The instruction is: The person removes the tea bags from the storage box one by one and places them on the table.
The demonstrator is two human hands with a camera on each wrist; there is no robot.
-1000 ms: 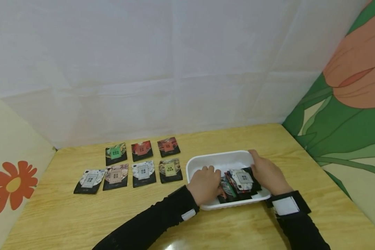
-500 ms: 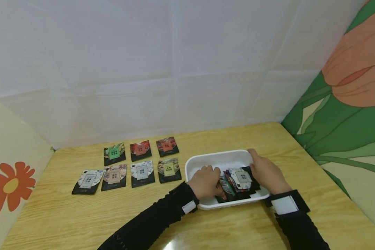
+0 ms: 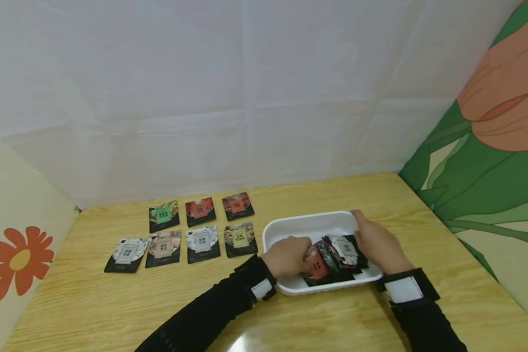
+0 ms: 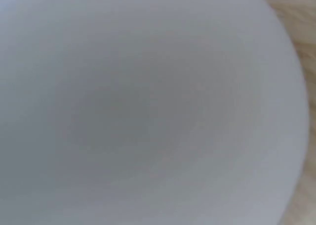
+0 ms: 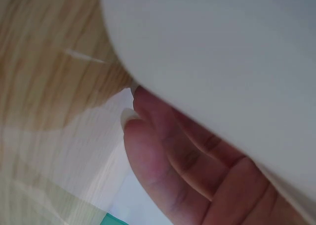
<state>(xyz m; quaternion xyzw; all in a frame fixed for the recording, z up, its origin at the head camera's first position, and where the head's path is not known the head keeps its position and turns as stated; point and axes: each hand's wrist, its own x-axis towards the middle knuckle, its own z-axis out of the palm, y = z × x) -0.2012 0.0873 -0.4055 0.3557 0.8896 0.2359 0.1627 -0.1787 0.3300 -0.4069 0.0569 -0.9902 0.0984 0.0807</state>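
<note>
In the head view a white plastic tray (image 3: 290, 286) holds several small black packets, overlapping at its right end. My left hand (image 3: 287, 256) reaches into the tray and pinches a packet with a red label (image 3: 315, 266); its fingertips are hidden. A packet with a white label (image 3: 345, 250) tops the pile beside it. My right hand (image 3: 382, 244) grips the tray's right end, and the right wrist view shows its curled fingers (image 5: 148, 151) under the tray wall (image 5: 222, 62). Only a blurred white tray surface (image 4: 148, 106) fills most of the left wrist view.
Left of the tray, several packets lie flat in two rows: green (image 3: 164, 216) and red (image 3: 200, 210) ones behind, white (image 3: 203, 244), pink (image 3: 163, 248) and yellow (image 3: 240, 239) ones in front. A white sheet (image 3: 246, 98) hangs behind the wooden table (image 3: 193, 303).
My left hand has turned and lowered over the packets, and the red-labelled packet now shows at its fingers. The right hand stays on the tray's end; the packets on the table have not moved.
</note>
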